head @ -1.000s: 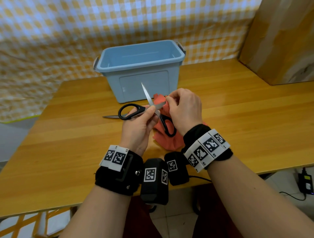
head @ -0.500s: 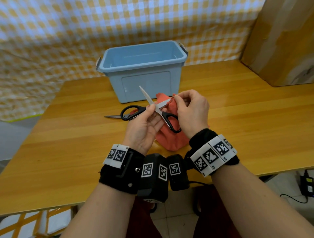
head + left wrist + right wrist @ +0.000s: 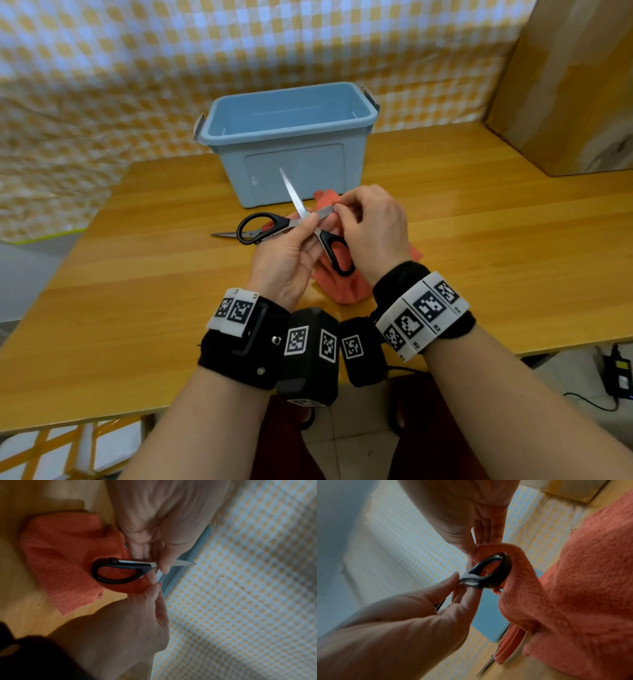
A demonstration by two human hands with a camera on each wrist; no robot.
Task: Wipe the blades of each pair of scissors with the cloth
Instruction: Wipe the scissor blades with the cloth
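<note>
Pinching the pivot of the black-handled scissors (image 3: 310, 222), opened wide above the desk (image 3: 137, 291), was the left hand (image 3: 291, 263). One blade was pinched by the right hand (image 3: 373, 233), seemingly through the orange cloth (image 3: 337, 284). A blue bin (image 3: 291, 144) stood behind.

Box (image 3: 287, 144) sits at back of table (image 3: 137, 308). Just in front of box: both hands, left hand (image 3: 287, 260) beside right hand (image 3: 373, 233), open scissors (image 3: 310, 222) between them. Cloth (image 3: 339, 287) under hands. Second scissors (image 3: 224, 234) lie front-left of box. Cardboard (image 3: 565, 85) well right of box.
</note>
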